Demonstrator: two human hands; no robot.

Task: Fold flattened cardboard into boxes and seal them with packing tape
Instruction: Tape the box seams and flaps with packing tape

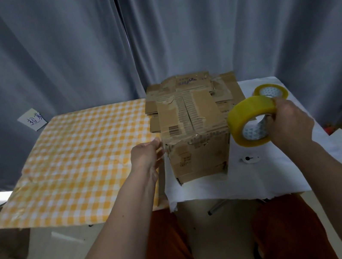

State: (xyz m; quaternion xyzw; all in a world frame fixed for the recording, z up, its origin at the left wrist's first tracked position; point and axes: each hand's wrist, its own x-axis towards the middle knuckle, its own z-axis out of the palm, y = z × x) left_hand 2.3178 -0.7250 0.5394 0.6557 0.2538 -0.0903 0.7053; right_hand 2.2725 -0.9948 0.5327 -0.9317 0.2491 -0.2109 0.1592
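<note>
A folded brown cardboard box [198,147] with torn old tape stands on the white cloth, top flaps closed. Behind it lies a stack of flattened cardboard [224,88]. My right hand [289,123] grips a yellow roll of packing tape [251,120] in the air just right of the box. With fingers straight, my left hand [147,153] reaches the box's left side at its top edge; I cannot tell whether it touches the box.
A second tape roll [271,91] lies flat at the back right of the white cloth [264,177]. A small white round object [249,158] sits right of the box. A yellow checked cloth [69,164] covers the left table. Grey curtains hang behind.
</note>
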